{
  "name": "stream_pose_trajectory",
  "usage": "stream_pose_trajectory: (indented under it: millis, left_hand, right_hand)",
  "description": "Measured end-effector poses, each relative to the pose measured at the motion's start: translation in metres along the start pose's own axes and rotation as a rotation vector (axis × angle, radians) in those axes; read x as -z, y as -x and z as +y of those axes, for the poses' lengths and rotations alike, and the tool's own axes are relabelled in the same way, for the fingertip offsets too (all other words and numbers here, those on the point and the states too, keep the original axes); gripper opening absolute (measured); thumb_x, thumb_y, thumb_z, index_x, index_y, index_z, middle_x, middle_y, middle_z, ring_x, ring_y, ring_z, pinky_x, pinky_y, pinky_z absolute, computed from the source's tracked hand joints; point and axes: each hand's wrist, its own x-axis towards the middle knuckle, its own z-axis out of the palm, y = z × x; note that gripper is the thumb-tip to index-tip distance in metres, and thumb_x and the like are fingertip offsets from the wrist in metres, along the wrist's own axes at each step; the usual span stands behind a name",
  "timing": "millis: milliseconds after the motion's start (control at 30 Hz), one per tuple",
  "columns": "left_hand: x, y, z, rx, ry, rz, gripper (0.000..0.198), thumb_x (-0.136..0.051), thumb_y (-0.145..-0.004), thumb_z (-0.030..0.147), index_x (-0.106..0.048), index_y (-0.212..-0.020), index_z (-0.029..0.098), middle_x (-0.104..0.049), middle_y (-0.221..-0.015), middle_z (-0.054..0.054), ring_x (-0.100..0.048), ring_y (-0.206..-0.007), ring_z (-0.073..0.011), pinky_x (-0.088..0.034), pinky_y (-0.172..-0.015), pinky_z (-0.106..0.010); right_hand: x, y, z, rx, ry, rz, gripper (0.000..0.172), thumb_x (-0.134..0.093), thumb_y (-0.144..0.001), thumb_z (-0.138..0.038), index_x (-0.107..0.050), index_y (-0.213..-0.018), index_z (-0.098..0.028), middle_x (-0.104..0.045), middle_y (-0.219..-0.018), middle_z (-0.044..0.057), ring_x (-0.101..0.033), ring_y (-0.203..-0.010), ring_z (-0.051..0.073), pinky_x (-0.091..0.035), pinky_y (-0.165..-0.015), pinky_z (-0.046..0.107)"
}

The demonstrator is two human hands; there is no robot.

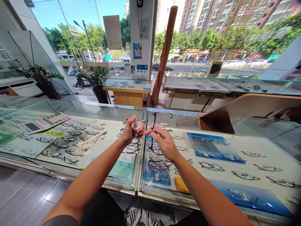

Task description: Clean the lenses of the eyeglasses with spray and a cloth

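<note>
My left hand (pixel 129 134) is closed around a small clear spray bottle (pixel 135 125), its white top showing beside the thumb. Just right of it, my right hand (pixel 166 145) pinches a pair of dark-framed eyeglasses (pixel 154 118) between thumb and fingers. The eyeglasses are held up on edge above the glass counter (pixel 143 150), near the seam between two display cases. The spray bottle and eyeglasses are a short way apart. Left of my left hand, a crumpled cream cloth (pixel 90 145) lies on the counter.
A calculator (pixel 44 123) rests on the left part of the counter. Rows of eyeglasses (pixel 211 166) lie inside the cases. A yellow object (pixel 181 184) is near my right forearm. A brown wooden stand (pixel 218 122) rises at the right; potted plants (pixel 100 94) stand beyond the counter.
</note>
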Motion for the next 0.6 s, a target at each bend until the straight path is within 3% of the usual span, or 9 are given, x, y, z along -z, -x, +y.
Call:
stream_pose_trajectory:
  millis: [100, 200, 300, 600]
  left_hand:
    - [-0.0023, -0.0002, -0.0006, -0.071, -0.090, 0.078, 0.080, -0.051, -0.084, 0.090, -0.046, -0.045, 0.021, -0.043, -0.048, -0.003, -0.045, -0.051, -0.0132, -0.035, -0.050, -0.026]
    - [-0.0027, 0.0000, -0.0026, 0.002, -0.068, 0.094, 0.077, -0.051, -0.082, 0.094, -0.046, -0.054, 0.022, -0.034, -0.043, 0.004, -0.029, -0.041, -0.0095, -0.024, -0.043, -0.024]
    - [-0.0030, 0.0011, -0.0042, 0.038, -0.027, 0.035, 0.077, -0.052, -0.076, 0.099, -0.044, -0.061, 0.024, -0.029, -0.041, 0.008, -0.013, -0.037, -0.0064, -0.012, -0.040, -0.022]
    - [-0.0063, 0.0020, -0.0042, 0.084, -0.088, -0.059, 0.074, -0.055, -0.074, 0.095, -0.045, -0.060, 0.023, -0.043, -0.043, 0.003, -0.017, -0.035, -0.0052, -0.014, -0.037, -0.022]
  right_hand:
    - [0.0030, -0.0006, 0.0006, -0.024, -0.032, 0.010, 0.031, -0.060, -0.104, -0.049, -0.076, -0.093, -0.025, -0.078, -0.105, 0.006, -0.066, -0.104, 0.026, -0.045, -0.102, 0.042]
    - [0.0039, -0.0014, 0.0011, -0.043, -0.027, 0.014, 0.032, -0.061, -0.104, -0.050, -0.077, -0.092, -0.025, -0.076, -0.102, 0.006, -0.065, -0.102, 0.026, -0.044, -0.099, 0.041]
    - [0.0033, -0.0020, 0.0009, -0.054, -0.025, -0.003, 0.034, -0.061, -0.103, -0.053, -0.076, -0.090, -0.025, -0.074, -0.097, 0.005, -0.064, -0.097, 0.026, -0.045, -0.095, 0.040]
    - [0.0036, -0.0016, -0.0045, -0.048, -0.100, -0.156, 0.037, -0.061, -0.103, -0.054, -0.077, -0.089, -0.024, -0.069, -0.088, 0.003, -0.061, -0.090, 0.024, -0.046, -0.091, 0.038]
